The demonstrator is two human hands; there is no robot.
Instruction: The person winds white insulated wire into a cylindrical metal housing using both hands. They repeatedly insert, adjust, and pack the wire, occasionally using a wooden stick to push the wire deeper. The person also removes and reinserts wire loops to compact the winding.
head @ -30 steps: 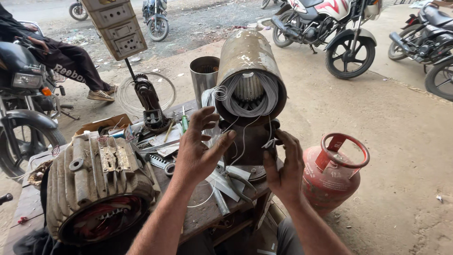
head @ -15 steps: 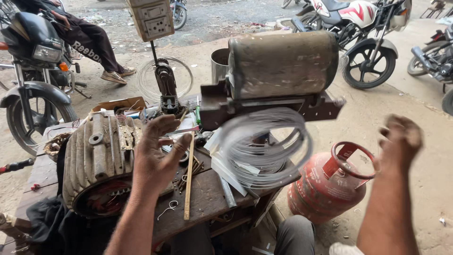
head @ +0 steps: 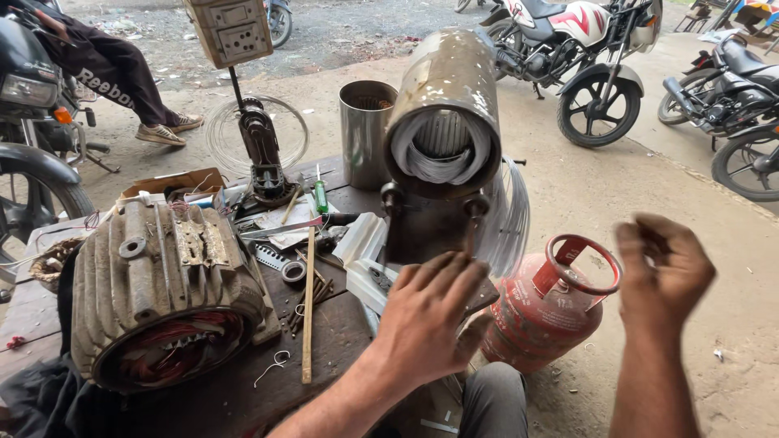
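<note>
- My left hand [head: 430, 320] lies flat, fingers spread and gripping nothing, against the base of the motor stator [head: 445, 113] at the tabletop's [head: 211, 397] right edge.
- My right hand [head: 661, 272] hangs in the air off the tabletop, above the red gas cylinder [head: 548, 304]; it is blurred, fingers loosely curled, holding nothing that I can see.
- The stator stands on its bracket at the very corner, open bore facing me, pale windings packed inside. A loop of wire coil [head: 510, 219] hangs off its right side over the floor.
- Open room: bare ground right of the cylinder, motorcycles [head: 584, 57] well beyond it.
- Left side is crowded: the big finned motor housing [head: 158, 296] lies on its side, reddish windings showing in its open end.
- A steel cylinder can [head: 365, 130] stands upright behind the stator; contents too dark to tell.
- A cardboard box [head: 166, 185] at the far edge holds small bits I can't make out.
- A wooden stick [head: 308, 304] and a green screwdriver [head: 321, 195] lie between housing and stator.
</note>
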